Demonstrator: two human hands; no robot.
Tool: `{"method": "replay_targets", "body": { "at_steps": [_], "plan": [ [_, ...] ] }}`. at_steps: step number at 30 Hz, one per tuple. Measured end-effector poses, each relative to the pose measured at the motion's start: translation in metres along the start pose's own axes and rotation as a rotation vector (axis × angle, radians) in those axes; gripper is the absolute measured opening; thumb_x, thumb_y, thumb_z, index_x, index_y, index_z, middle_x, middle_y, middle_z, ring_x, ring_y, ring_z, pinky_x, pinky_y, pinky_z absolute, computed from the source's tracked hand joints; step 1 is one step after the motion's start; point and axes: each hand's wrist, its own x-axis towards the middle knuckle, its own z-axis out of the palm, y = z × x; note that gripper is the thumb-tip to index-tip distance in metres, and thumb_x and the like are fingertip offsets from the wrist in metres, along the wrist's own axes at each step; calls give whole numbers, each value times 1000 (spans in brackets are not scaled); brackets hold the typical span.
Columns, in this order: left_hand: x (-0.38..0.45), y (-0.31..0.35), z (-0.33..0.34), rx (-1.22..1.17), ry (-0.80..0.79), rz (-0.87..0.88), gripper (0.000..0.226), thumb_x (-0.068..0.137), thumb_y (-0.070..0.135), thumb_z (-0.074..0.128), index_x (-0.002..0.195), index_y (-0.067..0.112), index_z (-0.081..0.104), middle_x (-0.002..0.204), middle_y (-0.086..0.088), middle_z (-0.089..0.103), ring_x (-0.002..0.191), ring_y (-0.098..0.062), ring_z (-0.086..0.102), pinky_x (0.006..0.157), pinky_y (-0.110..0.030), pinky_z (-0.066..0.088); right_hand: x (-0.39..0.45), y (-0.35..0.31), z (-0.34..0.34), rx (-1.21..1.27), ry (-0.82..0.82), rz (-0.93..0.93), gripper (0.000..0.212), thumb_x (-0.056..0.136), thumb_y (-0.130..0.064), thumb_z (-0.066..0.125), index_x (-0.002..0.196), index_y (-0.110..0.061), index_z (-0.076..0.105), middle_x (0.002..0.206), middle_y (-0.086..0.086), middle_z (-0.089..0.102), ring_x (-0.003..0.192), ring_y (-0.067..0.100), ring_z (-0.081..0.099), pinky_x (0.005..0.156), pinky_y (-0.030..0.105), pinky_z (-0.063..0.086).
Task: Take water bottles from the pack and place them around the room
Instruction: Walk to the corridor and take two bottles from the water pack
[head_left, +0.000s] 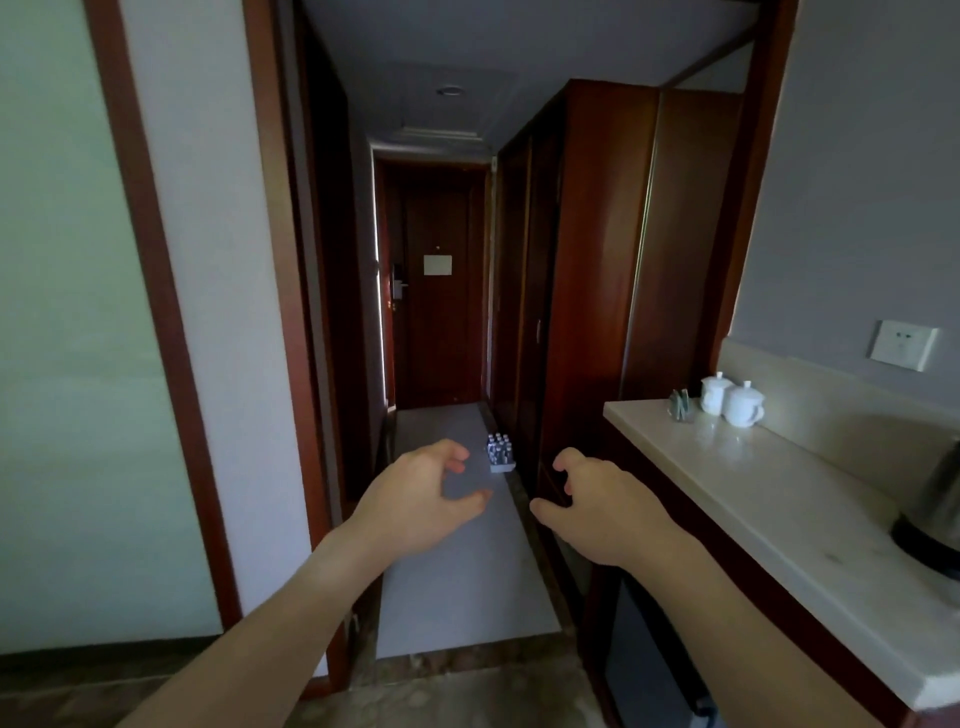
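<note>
- The left hand (421, 496) is reaching forward at mid-height over the hallway floor (457, 571), its fingers loosely curled and its thumb spread, holding nothing.
- The right hand (597, 506) is reaching forward beside it, fingers likewise loosely curled and thumb pointing inward, also holding nothing.
- The two hands are hanging apart from each other, touching no object.
- The pack of water bottles (500, 453) is sitting on the floor well down the hallway, just beside the base of the dark wooden wardrobe (582, 270) on the right; the bottles are standing upright in it, too small to count.
- In the view the pack is showing just past the left hand's fingertips, yet it is lying well beyond both hands.
- A closed wooden door (436, 291) is standing at the far end of the hallway, with a pale sign on it.
- On the right, a pale counter (753, 493) is carrying two white lidded cups (732, 400) near its far end, touching or nearly touching each other.
- A small glass holder (679, 404) is standing just left of the cups.
- A dark kettle (935, 514) is sitting at the counter's right edge, partly cut off by the frame.
- A white wall socket (903, 345) is sitting on the wall above the cups.
</note>
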Motion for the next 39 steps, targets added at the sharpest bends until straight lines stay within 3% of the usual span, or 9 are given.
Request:
{"method": "replay_targets", "body": {
  "at_steps": [5, 10, 19, 26, 33, 39],
  "plan": [
    [108, -15, 31, 66, -11, -41, 63, 83, 52, 66, 138, 26, 48, 128, 13, 58, 114, -5, 55, 96, -26, 49, 112, 49, -2, 3, -21, -19, 60, 90, -51, 60, 138, -19, 44, 126, 3, 61, 108, 19, 62, 89, 37, 54],
    [199, -48, 51, 81, -6, -60, 63, 84, 53, 64, 138, 25, 48, 130, 12, 58, 116, -6, 55, 96, -27, 49, 215, 77, 12, 67, -63, -33, 59, 89, -51, 61, 136, -18, 45, 124, 2, 61, 104, 17, 62, 87, 37, 56],
    [366, -158, 89, 135, -32, -109, 63, 82, 55, 65, 135, 25, 51, 129, 12, 59, 116, -6, 56, 97, -28, 50, 414, 109, 67, 71, -96, -44, 55, 90, -52, 59, 132, -18, 48, 122, 0, 61, 104, 18, 62, 90, 37, 54],
    [538, -252, 105, 134, -62, -136, 61, 80, 56, 63, 132, 26, 53, 129, 9, 60, 117, -11, 57, 96, -32, 51, 606, 112, 96, 89, -135, -22, 51, 91, -50, 61, 129, -17, 50, 102, -8, 54, 90, 14, 58, 79, 29, 52],
    [691, -307, 138, 76, -82, -115, 61, 82, 53, 65, 134, 26, 51, 131, 10, 59, 116, -8, 56, 93, -25, 48, 761, 141, 112, 75, -127, 16, 53, 90, -51, 62, 127, -16, 50, 117, 4, 64, 98, 21, 64, 86, 38, 55],
    [816, -351, 187, 47, -92, -95, 60, 84, 49, 67, 136, 24, 50, 131, 9, 58, 114, -6, 55, 92, -21, 45, 897, 186, 144, 97, -145, -14, 54, 90, -51, 63, 130, -18, 50, 118, 1, 63, 93, 14, 60, 80, 31, 52]
  ]
}}
